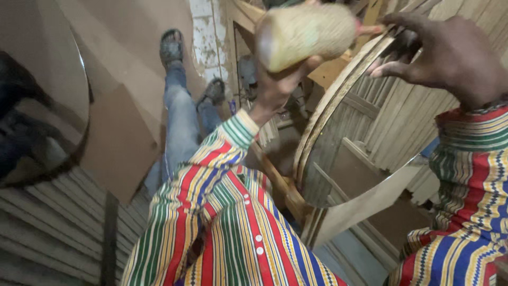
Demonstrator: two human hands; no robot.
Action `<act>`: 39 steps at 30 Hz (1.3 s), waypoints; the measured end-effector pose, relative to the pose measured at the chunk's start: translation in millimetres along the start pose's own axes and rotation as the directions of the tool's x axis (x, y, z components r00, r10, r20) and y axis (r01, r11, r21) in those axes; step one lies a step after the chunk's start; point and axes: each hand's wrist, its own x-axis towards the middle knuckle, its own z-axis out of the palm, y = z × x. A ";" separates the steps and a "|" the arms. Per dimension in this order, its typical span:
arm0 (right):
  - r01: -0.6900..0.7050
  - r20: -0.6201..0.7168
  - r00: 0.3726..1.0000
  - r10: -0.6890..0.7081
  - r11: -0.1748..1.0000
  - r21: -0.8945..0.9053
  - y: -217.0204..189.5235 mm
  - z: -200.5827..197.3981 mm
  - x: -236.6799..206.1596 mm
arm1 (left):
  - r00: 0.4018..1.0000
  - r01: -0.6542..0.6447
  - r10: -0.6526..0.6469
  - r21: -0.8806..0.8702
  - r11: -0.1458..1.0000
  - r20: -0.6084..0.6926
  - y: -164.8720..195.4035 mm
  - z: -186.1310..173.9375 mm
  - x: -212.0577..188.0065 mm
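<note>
Up close, the person in the striped shirt is working along the rim of a large round mirror in a pale wooden frame (338, 90), which stands tilted before them on the floor. The left hand (280, 82) is clenched around the lower end of a stubby, straw-coloured rounded tool that looks like a brush or a pad (304, 33), lifted to the top edge of the frame; motion blur keeps me from telling whether it touches the wood. The right hand (444, 55) is curled over the frame's upper right rim, fingers (394, 69) hooked on the edge, steadying it. The glass reflects slatted timber walling. Beyond the mirror the person's legs in blue jeans (180, 122) stretch out, with dark sandals (172, 47) on the feet, over sheets of brown board (119, 143). A second curved glass pane (47, 95) leans at the far left.

To my eye the step in hand is rubbing or brushing the frame's top arc. The next stroke calls for a firm brace from the right hand so the mirror does not roll, and for keeping the tool on the wood, off the glass.
</note>
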 end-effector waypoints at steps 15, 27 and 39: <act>-0.047 0.212 0.974 0.080 0.986 -0.159 -42.3 -3.7 7.2 | 0.994 0.108 -0.112 -0.185 0.977 -0.015 21.4 -53.8 -56.7; 0.014 0.216 0.976 0.014 0.992 -0.128 -72.2 23.4 -5.2 | 0.990 0.045 -0.083 -0.292 0.955 -0.117 11.6 -80.0 -122.0; 0.193 0.293 0.947 -0.133 0.963 -0.187 -115.9 63.0 -35.4 | 0.967 -0.022 -0.055 -0.300 0.954 -0.248 -2.3 -101.9 -211.6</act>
